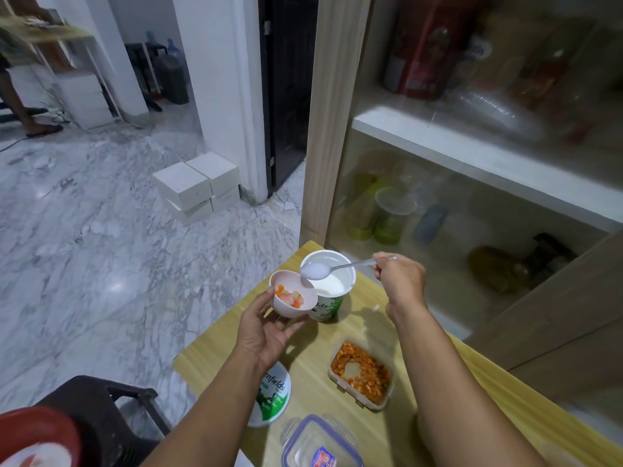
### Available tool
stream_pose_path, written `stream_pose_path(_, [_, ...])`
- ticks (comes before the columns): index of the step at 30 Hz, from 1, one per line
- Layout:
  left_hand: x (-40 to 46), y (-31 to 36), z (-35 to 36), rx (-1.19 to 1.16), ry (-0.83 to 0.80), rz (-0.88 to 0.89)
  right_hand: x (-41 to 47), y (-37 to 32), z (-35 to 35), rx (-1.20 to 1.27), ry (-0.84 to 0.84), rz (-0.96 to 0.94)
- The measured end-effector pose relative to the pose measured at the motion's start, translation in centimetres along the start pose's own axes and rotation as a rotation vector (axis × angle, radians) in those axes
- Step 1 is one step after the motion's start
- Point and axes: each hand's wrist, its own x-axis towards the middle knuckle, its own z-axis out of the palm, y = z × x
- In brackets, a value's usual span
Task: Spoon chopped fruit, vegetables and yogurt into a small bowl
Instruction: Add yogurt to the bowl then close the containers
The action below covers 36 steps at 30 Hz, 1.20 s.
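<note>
My left hand [266,326] holds a small pink bowl [286,310] above the table's far left corner; chopped orange, pink and pale pieces lie inside it. My right hand [399,281] grips a metal spoon [350,265] by its handle. The spoon's head carries white yogurt and hovers between the bowl's rim and the open yogurt tub [332,291]. The white and green tub stands on the wooden table [418,338], just behind the bowl.
A plastic container of chopped orange pieces [360,374] sits in the middle of the table. The tub's lid [273,396] lies near the left edge, a clear blue-rimmed lid [320,443] nearer me. A glass-fronted cabinet [472,183] stands behind. A dark stool [111,419] is at lower left.
</note>
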Motion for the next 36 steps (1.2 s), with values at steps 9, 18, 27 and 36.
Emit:
stream_pose_path(9, [0.3,-0.3,0.2,-0.013,0.001,-0.009,-1.7,-0.6,0.3,-0.181,-0.078,-0.383])
stream_pose_path(18, [0.4,-0.4,0.2,-0.038,-0.009,-0.026,1.2,3.1,1.7,-0.319,0.079,-0.16])
stream_pose_path(27, [0.8,-0.2,-0.4,-0.043,-0.008,-0.002,2.5,4.9,1.5,-0.043,0.12,0.25])
stream_pose_path(36, [1.0,-0.5,0.0,-0.081,-0.015,-0.002,0.6,0.6,-0.9,0.032,0.022,0.108])
